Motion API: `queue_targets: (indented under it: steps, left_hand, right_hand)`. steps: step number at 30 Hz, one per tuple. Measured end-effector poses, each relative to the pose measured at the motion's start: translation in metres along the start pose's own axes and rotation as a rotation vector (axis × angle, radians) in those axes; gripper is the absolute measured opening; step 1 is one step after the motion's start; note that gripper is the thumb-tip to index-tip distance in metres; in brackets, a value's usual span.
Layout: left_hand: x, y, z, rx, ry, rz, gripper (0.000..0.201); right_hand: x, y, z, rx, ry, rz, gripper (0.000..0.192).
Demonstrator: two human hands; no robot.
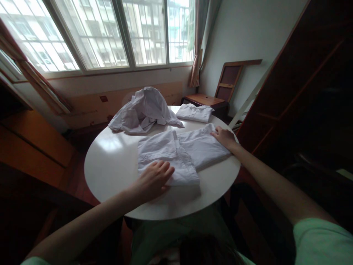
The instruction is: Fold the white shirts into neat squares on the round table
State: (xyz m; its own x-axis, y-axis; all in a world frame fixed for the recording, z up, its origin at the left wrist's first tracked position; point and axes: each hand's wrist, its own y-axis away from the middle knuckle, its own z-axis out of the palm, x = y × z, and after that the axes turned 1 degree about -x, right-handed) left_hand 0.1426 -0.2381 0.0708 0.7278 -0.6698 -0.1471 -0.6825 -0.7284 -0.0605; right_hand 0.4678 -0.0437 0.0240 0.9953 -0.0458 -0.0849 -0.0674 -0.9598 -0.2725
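- A wide window was seen across the upper left and upper middle of the frame, with buildings visible beyond the glass.
- A round white desk filled the centre of the frame.
- The left hand was laid palm down at the lower middle of the frame, its fingers spread slightly and pressed flat on the near left edge of a white shirt; nothing was pinched by it.
- The white shirt was spread across the middle of the desk, partly folded, with one panel laid over toward the left and another reaching toward the right rim.
- A crumpled heap of white garments was piled on the far part of the desk, above the shirt in the frame and just beside its upper edge.
- A folded white garment was set at the far rim of the desk, to the right of the heap and apart from the shirt.
- The right hand was rested right of centre on the far right corner of the shirt, near the rim of the desk, with fingers extended flat and kept close together; whether cloth was pinched under it could not be told.
- A wooden chair was seen beyond the desk, at the upper right of centre, against the pale wall.
- A dark wooden cabinet took up the right side of the frame.
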Motion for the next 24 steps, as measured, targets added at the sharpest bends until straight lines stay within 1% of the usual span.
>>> queue_targets:
  steps: [1,3,5,7,9,11,14,16,18,19,20,21,23,24]
  left_hand:
    - [0.005,-0.010,0.002,0.009,-0.011,0.039,0.028]
    - [0.014,-0.030,0.008,0.018,-0.027,0.081,0.020]
    - [0.022,-0.044,0.012,0.021,-0.035,0.085,0.013]
    - [0.026,-0.052,0.009,0.034,-0.031,0.051,0.019]
    - [0.026,-0.055,0.002,0.065,-0.002,-0.039,0.021]
    - [0.022,-0.056,-0.007,0.085,0.073,-0.123,0.020]
    - [0.009,-0.055,-0.017,0.102,0.224,-0.160,0.014]
    - [-0.001,-0.054,-0.019,0.197,0.241,-0.251,0.013]
    - [-0.007,-0.053,-0.019,0.345,0.172,-0.410,0.016]
    - [-0.007,-0.053,-0.017,0.394,0.132,-0.459,0.017]
    - [-0.005,-0.054,-0.014,0.399,0.105,-0.462,0.018]
    - [-0.002,-0.055,-0.010,0.356,0.095,-0.410,0.018]
    - [0.007,-0.059,0.000,0.188,0.122,-0.197,0.008]
    - [0.010,-0.061,0.006,0.107,0.153,-0.088,0.007]
  right_hand:
    - [0.000,0.000,0.000,0.000,0.000,0.000,0.037]
    - [0.000,0.001,-0.001,0.001,0.001,-0.003,0.037]
    - [0.000,0.001,-0.003,-0.003,0.002,-0.006,0.037]
    - [-0.001,0.002,-0.003,-0.008,-0.003,-0.010,0.036]
    - [-0.001,0.002,-0.004,-0.008,-0.012,-0.012,0.036]
    - [-0.001,0.002,-0.003,-0.001,-0.021,-0.010,0.036]
    - [-0.001,0.003,-0.003,0.003,-0.029,-0.008,0.035]
    - [-0.002,0.003,-0.003,-0.001,-0.033,-0.006,0.034]
    - [-0.002,0.003,-0.004,-0.007,-0.032,0.002,0.034]
    - [-0.003,0.004,-0.004,-0.008,-0.031,0.007,0.034]
    - [-0.003,0.004,-0.005,-0.009,-0.029,0.009,0.034]
    - [-0.003,0.004,-0.005,-0.009,-0.027,0.010,0.035]
    - [-0.004,0.004,-0.006,-0.012,-0.021,0.007,0.036]
    - [-0.004,0.004,-0.006,-0.013,-0.019,0.004,0.036]
